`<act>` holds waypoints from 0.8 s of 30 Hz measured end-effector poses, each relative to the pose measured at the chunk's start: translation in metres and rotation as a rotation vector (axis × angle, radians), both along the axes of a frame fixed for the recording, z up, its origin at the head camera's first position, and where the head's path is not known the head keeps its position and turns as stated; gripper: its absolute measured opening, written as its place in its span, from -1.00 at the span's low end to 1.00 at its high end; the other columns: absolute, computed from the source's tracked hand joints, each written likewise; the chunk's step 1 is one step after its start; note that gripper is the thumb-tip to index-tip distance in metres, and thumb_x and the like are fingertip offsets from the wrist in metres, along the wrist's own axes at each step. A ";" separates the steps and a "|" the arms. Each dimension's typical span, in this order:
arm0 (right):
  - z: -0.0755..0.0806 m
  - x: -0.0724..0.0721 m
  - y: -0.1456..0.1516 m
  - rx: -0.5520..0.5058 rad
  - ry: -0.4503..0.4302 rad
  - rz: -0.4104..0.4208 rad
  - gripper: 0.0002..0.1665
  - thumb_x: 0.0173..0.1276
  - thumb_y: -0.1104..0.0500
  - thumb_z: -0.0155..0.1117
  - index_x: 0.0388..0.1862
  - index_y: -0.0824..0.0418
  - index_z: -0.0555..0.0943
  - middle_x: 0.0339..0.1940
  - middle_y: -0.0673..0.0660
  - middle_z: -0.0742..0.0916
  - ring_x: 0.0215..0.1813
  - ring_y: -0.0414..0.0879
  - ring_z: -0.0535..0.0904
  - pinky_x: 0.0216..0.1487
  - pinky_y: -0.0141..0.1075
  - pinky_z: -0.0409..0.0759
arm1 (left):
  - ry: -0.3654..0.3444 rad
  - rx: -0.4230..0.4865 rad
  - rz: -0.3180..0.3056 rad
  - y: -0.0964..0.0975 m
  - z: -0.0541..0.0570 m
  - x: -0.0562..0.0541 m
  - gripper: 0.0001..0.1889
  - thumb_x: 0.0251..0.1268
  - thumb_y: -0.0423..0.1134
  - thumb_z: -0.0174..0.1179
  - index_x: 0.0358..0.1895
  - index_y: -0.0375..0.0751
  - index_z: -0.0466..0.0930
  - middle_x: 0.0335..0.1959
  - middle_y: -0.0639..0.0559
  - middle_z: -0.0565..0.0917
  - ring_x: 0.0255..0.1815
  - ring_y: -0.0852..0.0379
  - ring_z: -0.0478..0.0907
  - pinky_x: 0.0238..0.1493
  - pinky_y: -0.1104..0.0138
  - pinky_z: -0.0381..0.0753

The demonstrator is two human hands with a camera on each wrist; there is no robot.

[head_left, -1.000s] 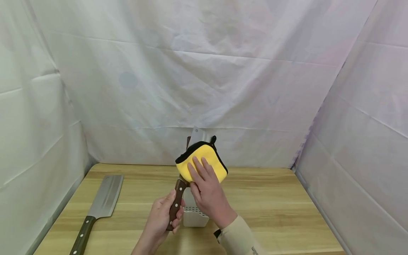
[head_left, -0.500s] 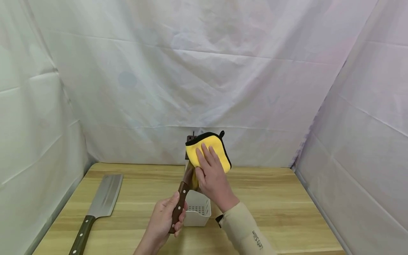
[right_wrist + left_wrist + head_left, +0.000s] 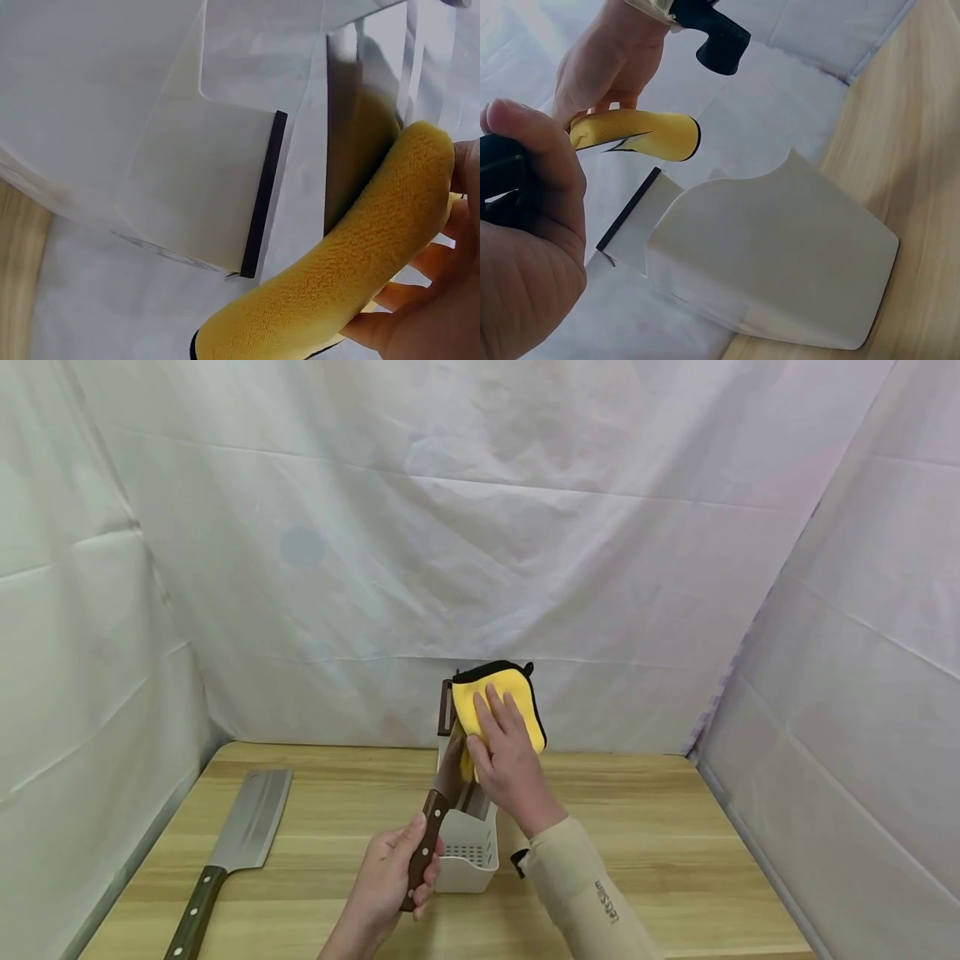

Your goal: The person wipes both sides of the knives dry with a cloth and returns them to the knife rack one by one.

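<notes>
My left hand [image 3: 393, 864] grips the brown riveted handle [image 3: 427, 852] of a cleaver, its blade [image 3: 452, 764] slanting up and away. A yellow cloth [image 3: 468, 702] with black edging is folded against the blade and covers much of it. Spread over the cloth's outer face is my right hand [image 3: 510, 760], holding it to the steel. The right wrist view shows the broad shiny blade [image 3: 349, 127] running into the fold of the cloth [image 3: 360, 255], fingers behind the fabric. In the left wrist view, the left hand [image 3: 540, 195] partly hides the cleaver.
Beyond the hands stands a white holder [image 3: 465, 872] with a perforated bottom and a brown-framed top [image 3: 446, 710], partly hidden. A second cleaver [image 3: 247, 827] lies on the wooden table [image 3: 637, 860] at the left. White sheeting hangs around the back and sides.
My right hand has slid the cloth up and to the right, uncovering the blade near the handle. My left hand and the cleaver have shifted slightly right.
</notes>
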State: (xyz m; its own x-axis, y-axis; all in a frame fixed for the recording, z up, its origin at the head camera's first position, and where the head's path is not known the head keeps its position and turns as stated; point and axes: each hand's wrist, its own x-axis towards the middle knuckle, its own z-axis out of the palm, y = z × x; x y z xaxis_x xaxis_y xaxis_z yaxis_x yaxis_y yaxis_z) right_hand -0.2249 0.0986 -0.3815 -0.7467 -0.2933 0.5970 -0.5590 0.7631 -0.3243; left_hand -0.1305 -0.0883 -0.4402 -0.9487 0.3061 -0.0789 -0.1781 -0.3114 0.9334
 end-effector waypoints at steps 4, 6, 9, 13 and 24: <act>-0.005 0.006 -0.001 -0.009 0.000 0.030 -0.35 0.61 0.16 0.14 0.60 0.26 0.30 0.63 0.26 0.31 0.66 0.28 0.09 0.60 0.12 0.14 | -0.008 -0.023 0.022 0.000 0.001 -0.004 -0.37 0.61 0.22 -0.04 -0.27 -0.39 0.52 -0.66 0.09 0.47 -0.79 0.26 0.36 -0.77 0.41 0.44; -0.009 0.008 -0.002 -0.005 0.040 0.049 -0.35 0.59 0.17 0.17 0.58 0.29 0.32 0.61 0.28 0.34 0.64 0.30 0.13 0.58 0.13 0.18 | -0.011 -0.029 0.030 0.000 0.001 -0.006 -0.36 0.60 0.24 -0.03 -0.27 -0.39 0.53 -0.66 0.09 0.47 -0.79 0.25 0.35 -0.77 0.41 0.43; -0.015 0.011 -0.003 0.004 0.104 0.064 -0.35 0.54 0.20 0.24 0.54 0.32 0.37 0.58 0.32 0.39 0.60 0.33 0.20 0.54 0.13 0.25 | -0.011 -0.030 0.037 0.000 0.000 -0.007 -0.37 0.60 0.24 -0.03 -0.29 -0.37 0.54 -0.66 0.08 0.47 -0.79 0.25 0.35 -0.78 0.41 0.42; -0.022 0.016 -0.004 0.006 0.135 0.070 -0.35 0.51 0.22 0.28 0.51 0.32 0.41 0.55 0.30 0.43 0.57 0.32 0.26 0.51 0.10 0.32 | -0.015 -0.032 0.039 0.000 -0.001 -0.009 -0.37 0.61 0.24 -0.05 -0.30 -0.35 0.54 -0.66 0.09 0.47 -0.79 0.25 0.35 -0.78 0.41 0.42; -0.035 0.033 -0.016 -0.007 0.196 0.147 -0.36 0.43 0.22 0.35 0.46 0.30 0.49 0.50 0.28 0.50 0.53 0.32 0.35 0.48 0.11 0.38 | -0.018 -0.033 0.090 -0.004 0.002 -0.015 -0.37 0.59 0.25 -0.04 -0.28 -0.35 0.53 -0.66 0.07 0.45 -0.79 0.25 0.33 -0.78 0.42 0.41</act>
